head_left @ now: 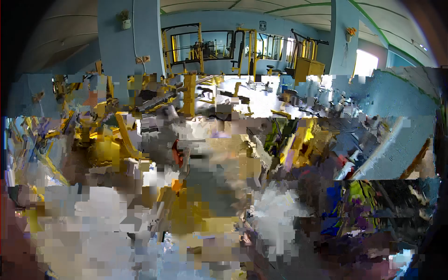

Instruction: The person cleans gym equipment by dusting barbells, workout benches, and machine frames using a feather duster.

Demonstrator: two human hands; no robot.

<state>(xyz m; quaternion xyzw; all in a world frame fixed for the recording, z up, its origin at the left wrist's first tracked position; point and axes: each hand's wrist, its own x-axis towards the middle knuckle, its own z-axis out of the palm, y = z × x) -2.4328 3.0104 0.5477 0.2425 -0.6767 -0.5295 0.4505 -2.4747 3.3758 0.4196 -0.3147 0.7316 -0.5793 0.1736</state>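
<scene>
Broken, smeared blocks cover the lower three quarters of the head view, and neither of my hands shows as a hand there. Whatever lies close in front of me is hidden by this smear. Patches of yellow, grey, white and dark purple fill the area. Above the broken part, gym machines with yellow frames stand by the far wall: a tall rack (201,49) at the left and a cable machine (253,51) in the middle.
A wooden cabinet (308,70) stands at the back right beside another yellow machine (306,48). Behind the rack hangs a wide wall mirror (219,44). Blue pillars (116,42) rise on both sides, with potted plants (125,21) fixed to them. A bright window (366,63) is at the right.
</scene>
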